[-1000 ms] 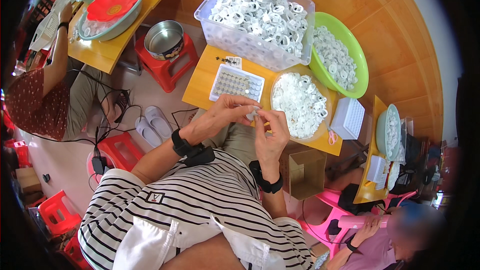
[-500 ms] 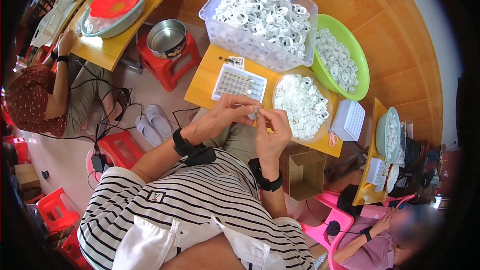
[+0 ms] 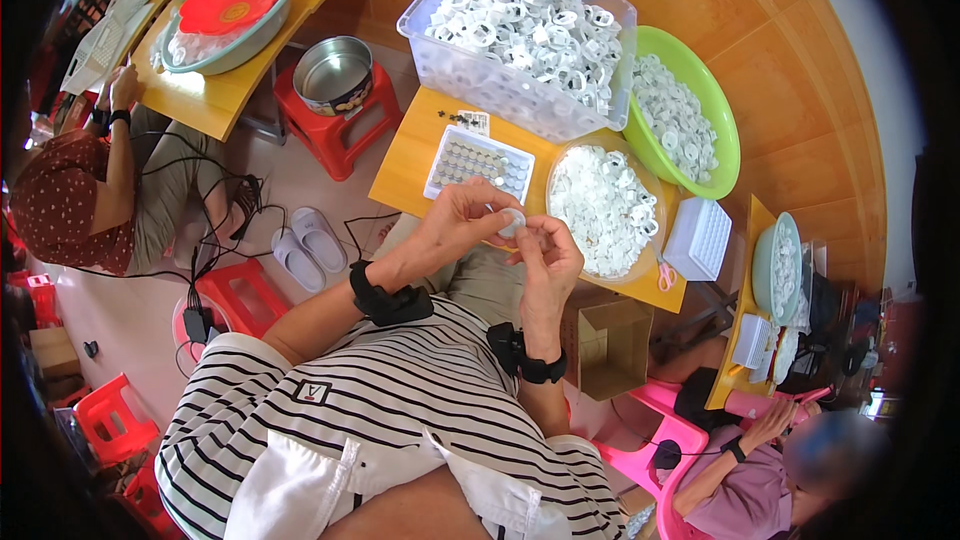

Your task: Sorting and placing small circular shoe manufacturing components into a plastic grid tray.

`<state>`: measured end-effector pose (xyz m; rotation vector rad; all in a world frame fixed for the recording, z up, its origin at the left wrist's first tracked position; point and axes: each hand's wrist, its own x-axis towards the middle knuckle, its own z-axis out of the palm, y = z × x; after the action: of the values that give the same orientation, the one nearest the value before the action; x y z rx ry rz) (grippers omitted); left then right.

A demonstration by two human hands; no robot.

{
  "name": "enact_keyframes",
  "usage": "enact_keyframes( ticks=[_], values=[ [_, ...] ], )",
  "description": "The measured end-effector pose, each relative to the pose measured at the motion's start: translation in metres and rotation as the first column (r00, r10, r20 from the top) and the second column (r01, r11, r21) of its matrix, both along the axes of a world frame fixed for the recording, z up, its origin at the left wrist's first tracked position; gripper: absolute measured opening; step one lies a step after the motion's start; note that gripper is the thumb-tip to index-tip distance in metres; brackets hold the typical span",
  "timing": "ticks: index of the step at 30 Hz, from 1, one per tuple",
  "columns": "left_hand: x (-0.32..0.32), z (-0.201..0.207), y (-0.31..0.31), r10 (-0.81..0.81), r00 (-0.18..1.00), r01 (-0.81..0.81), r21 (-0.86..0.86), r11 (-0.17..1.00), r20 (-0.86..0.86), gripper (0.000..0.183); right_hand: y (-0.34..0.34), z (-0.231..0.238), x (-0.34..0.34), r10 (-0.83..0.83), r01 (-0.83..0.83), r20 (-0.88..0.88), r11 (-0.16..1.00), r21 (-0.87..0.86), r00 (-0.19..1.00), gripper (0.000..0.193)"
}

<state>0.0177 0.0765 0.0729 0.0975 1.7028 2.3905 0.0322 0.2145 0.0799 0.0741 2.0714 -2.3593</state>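
Between the fingertips of both hands is a small round whitish plastic piece point(image 3: 512, 223), its details too small to make out. My left hand point(image 3: 462, 223) pinches it from one side, and my right hand point(image 3: 550, 252) has thumb and fingers closed at its other side. Just beyond the left hand lies a white tray point(image 3: 440, 183) holding rows of small round silvery discs. To the right hand's right, a shallow round dish point(image 3: 553, 202) is heaped with small white plastic parts point(image 3: 600, 210).
A clear bin point(image 3: 500, 95) full of white ring-shaped parts stands at the back, beside a green basin point(image 3: 722, 165) of similar parts. Pink scissors point(image 3: 666, 276) and a white grid box point(image 3: 698, 240) sit right. A cardboard box point(image 3: 612, 350) is below. Co-workers sit left and lower right.
My fingers have shifted around the piece, so its round face shows more plainly. At lower right, the co-worker's arm has moved.
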Motion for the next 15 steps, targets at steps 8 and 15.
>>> enact_keyframes(
  ticks=[8,15],
  values=[
    [0.000,-0.008,-0.001,0.022,0.986,-0.051,-0.171,0.984,-0.166,0.013,-0.002,-0.006,-0.003,-0.016,0.017,0.011,0.999,-0.031,1.000,0.007],
    [-0.001,-0.004,-0.001,0.079,0.984,-0.117,-0.244,0.963,-0.161,0.013,-0.012,-0.011,-0.004,-0.045,0.049,-0.086,0.998,0.042,0.995,0.008]
  ],
)
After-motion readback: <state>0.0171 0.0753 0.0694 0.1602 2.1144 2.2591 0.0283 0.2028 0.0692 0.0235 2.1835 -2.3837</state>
